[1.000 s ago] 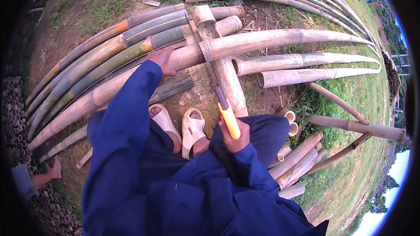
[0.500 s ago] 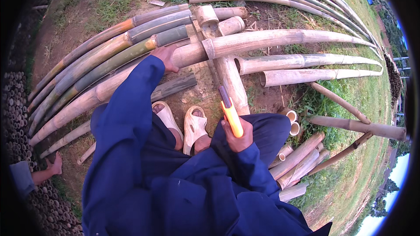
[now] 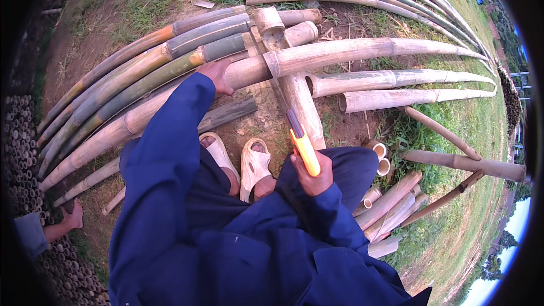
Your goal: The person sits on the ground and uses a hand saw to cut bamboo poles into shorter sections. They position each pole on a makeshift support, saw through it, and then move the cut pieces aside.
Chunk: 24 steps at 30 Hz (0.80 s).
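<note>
My right hand is closed round the orange handle of a handsaw, in front of my right knee. The saw's thin blade slants up and away to the left, crossing a thick pale bamboo pole close to one of its joints. My left hand grips the same pole just left of the blade, thumb on the near side. Beneath the pole, another thick bamboo piece runs toward me as a support. A short upright bamboo stub stands on it behind the blade.
Several greenish bamboo poles lie at the left, and more poles stretch off right. Short cut pieces are piled by my right knee, near a bamboo frame. Someone's bare foot shows at the far left, beside stacked bamboo ends.
The saw handle and my right hand sit very slightly farther right, and the whole view has shifted a little. My left hand keeps its place on the pole.
</note>
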Available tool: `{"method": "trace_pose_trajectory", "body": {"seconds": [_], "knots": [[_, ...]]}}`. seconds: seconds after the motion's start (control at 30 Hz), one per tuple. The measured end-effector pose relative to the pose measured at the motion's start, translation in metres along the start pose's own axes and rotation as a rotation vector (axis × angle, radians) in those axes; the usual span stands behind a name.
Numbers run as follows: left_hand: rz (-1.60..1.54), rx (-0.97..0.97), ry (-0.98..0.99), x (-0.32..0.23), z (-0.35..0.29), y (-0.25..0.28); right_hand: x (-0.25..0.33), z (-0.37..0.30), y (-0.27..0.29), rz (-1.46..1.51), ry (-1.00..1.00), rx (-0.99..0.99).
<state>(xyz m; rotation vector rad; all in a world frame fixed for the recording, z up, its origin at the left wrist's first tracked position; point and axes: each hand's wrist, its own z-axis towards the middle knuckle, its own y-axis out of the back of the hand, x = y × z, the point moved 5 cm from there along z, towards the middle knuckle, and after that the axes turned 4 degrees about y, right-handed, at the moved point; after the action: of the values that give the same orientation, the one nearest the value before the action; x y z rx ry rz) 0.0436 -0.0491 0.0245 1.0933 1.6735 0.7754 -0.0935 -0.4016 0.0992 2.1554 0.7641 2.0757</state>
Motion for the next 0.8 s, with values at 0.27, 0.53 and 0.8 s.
{"method": "trace_pose_trajectory", "body": {"seconds": [0.27, 0.53, 0.8], "knots": [[0.002, 0.000, -0.060, 0.010, 0.014, -0.007, -0.011, -0.023, 0.006, -0.016, 0.078, -0.049], [0.020, -0.002, -0.016, 0.003, 0.005, 0.001, 0.020, -0.081, 0.035, -0.055, 0.103, -0.036], [0.023, -0.017, -0.004, 0.006, 0.008, -0.002, -0.005, 0.013, -0.005, -0.037, 0.066, -0.017]]}}
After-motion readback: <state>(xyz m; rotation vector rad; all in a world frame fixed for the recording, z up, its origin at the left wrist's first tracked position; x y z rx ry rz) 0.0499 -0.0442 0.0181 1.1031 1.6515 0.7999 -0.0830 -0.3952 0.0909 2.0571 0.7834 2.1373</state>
